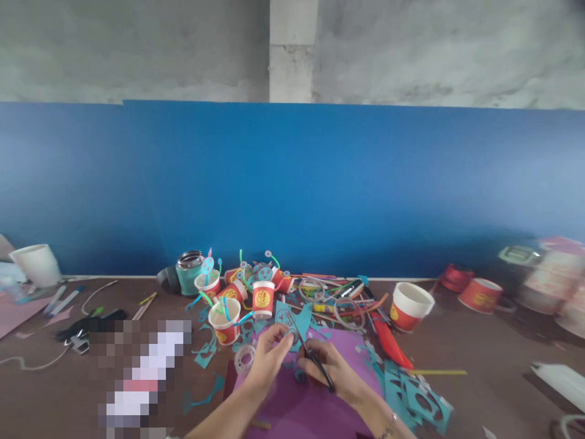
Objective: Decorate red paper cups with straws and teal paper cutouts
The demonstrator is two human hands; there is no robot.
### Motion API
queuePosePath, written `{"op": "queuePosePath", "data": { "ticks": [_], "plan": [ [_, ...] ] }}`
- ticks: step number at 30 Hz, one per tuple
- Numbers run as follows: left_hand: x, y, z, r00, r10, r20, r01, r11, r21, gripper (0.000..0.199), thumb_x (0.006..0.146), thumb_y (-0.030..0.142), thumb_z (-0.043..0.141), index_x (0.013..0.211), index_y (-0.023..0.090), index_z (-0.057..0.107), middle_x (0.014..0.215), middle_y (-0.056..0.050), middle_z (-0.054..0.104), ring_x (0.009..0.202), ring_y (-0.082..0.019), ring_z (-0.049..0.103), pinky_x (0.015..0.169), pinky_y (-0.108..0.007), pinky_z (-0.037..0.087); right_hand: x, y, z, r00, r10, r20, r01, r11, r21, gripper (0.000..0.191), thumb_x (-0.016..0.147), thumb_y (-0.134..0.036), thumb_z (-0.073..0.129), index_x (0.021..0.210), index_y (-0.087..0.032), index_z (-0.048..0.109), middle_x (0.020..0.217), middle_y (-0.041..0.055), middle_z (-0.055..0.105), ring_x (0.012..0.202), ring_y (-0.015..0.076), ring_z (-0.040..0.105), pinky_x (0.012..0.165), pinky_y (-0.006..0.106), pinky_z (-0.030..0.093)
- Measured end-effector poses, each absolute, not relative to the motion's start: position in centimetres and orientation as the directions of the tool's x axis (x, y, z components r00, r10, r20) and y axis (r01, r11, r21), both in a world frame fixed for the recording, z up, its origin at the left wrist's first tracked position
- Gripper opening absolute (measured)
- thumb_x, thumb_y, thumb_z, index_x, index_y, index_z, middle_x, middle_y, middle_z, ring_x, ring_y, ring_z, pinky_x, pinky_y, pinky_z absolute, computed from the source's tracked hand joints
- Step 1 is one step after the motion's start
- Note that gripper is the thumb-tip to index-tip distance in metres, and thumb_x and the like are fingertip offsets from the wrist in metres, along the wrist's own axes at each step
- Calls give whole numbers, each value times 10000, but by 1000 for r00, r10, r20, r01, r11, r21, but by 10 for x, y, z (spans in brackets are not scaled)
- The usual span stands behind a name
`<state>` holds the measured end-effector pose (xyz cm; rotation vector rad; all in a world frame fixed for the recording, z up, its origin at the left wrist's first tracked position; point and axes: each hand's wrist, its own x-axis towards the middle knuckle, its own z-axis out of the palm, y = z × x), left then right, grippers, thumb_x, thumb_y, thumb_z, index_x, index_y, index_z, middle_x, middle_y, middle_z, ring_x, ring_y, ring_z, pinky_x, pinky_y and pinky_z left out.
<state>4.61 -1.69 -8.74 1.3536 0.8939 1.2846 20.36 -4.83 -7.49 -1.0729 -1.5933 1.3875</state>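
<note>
My left hand [275, 349] pinches a piece of blue paper [282, 312] that has a round figure drawn on it in red. My right hand [326, 364] is closed around the black handles of a pair of scissors [319, 361]. The blades point up and left, at the paper's edge beside my left fingers. Both hands are above a purple sheet [292, 405]. Beside my left wrist lies a clear tape roll [244, 360]. Blue paper scraps with round holes [414, 396] lie to the right of my right hand.
Several red and white paper cups [264, 299] with straws and paper figures stand behind my hands. Stacked cups [411, 306] are at the right, near a red pencil case [390, 341]. A teal thermos [189, 273] stands against the blue partition [292, 189].
</note>
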Motion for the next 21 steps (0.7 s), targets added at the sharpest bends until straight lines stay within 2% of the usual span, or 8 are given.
{"op": "queuePosePath", "data": {
  "ticks": [14, 21],
  "plan": [
    [47, -15, -91, 97, 980, 173, -146, -158, 977, 332, 695, 476, 658, 633, 168, 552, 571, 37, 450, 583, -121, 387, 571, -236, 311, 206, -48, -73, -351, 936, -6, 170, 58, -984, 406, 677, -516, 733, 707, -156, 546, 494, -74, 415, 420, 47, 306, 399, 178, 232],
    [46, -14, -93, 133, 972, 194, -160, -172, 972, 316, 709, 459, 655, 633, 167, 562, 579, 30, 473, 593, -125, 408, 578, -233, 326, 206, -48, -74, -360, 932, -29, 175, 37, -984, 406, 689, -528, 714, 732, -148, 575, 508, -57, 472, 421, 50, 339, 403, 175, 252]
  ]
}}
